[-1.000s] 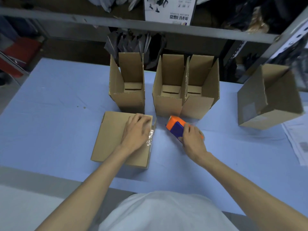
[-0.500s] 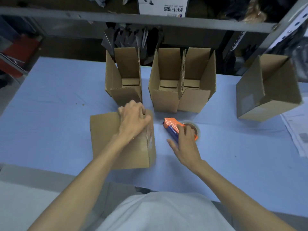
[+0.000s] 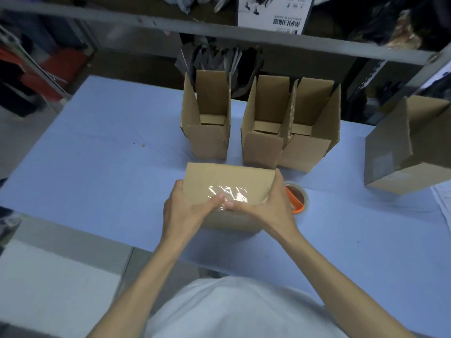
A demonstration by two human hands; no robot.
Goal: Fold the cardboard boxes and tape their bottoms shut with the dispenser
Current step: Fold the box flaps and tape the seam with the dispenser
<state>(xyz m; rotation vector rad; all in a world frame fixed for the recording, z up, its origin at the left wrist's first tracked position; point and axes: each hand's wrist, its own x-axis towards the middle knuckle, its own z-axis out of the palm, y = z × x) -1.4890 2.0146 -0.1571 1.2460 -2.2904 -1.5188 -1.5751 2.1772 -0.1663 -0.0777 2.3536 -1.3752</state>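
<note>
A brown cardboard box (image 3: 227, 176) stands on the blue table in front of me, tilted up, with a strip of clear tape (image 3: 228, 192) shining on the face turned to me. My left hand (image 3: 181, 211) grips its left edge, thumb pressing the tape. My right hand (image 3: 271, 206) grips its right edge, thumb also on the tape. The orange tape dispenser (image 3: 296, 200) lies on the table just right of the box, partly hidden behind my right hand.
Three folded open boxes stand upright at the back: one (image 3: 207, 118) left, two (image 3: 290, 128) touching. A larger box (image 3: 410, 145) lies tilted at right, papers (image 3: 441, 198) beside it. A metal shelf rail (image 3: 219, 30) runs overhead. The table's near edge (image 3: 73, 230) is close.
My right hand let go of the dispenser, which now lies on the table, and moved onto the box. Both hands turned the box so its taped face points at me.
</note>
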